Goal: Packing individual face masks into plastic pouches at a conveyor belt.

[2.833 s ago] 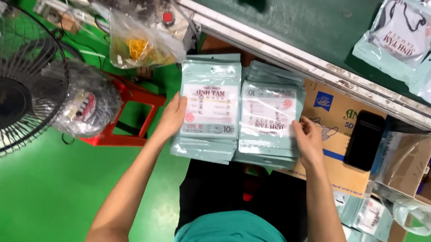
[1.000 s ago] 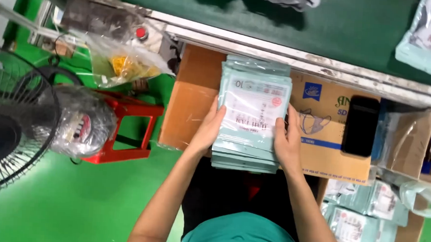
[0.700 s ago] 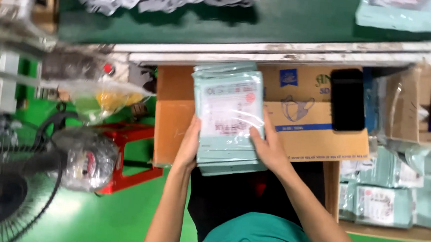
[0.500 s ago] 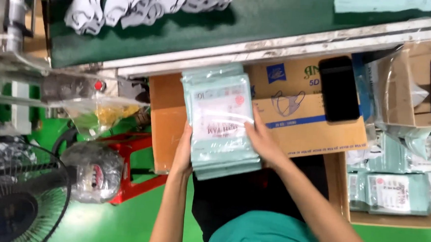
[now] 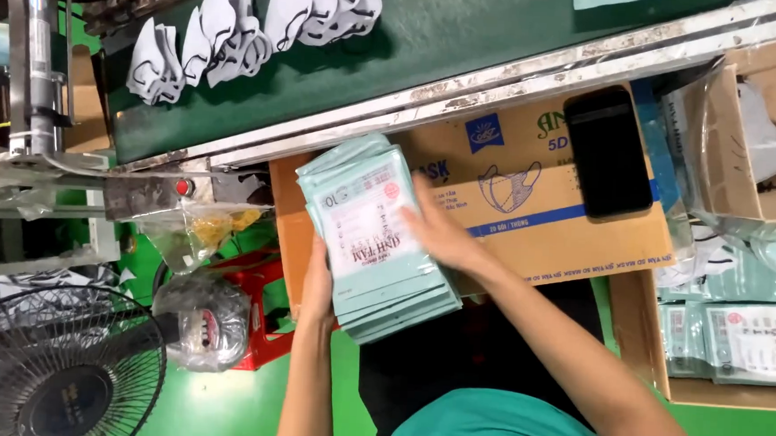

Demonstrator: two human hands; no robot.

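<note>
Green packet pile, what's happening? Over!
Left hand under stack's edge, right hand flat on top. Stack of pale green plastic packets held together. Brown cardboard box right behind.

Both hands, left hand and right hand, hold a stack of pale green packets over a cardboard box.
</note>
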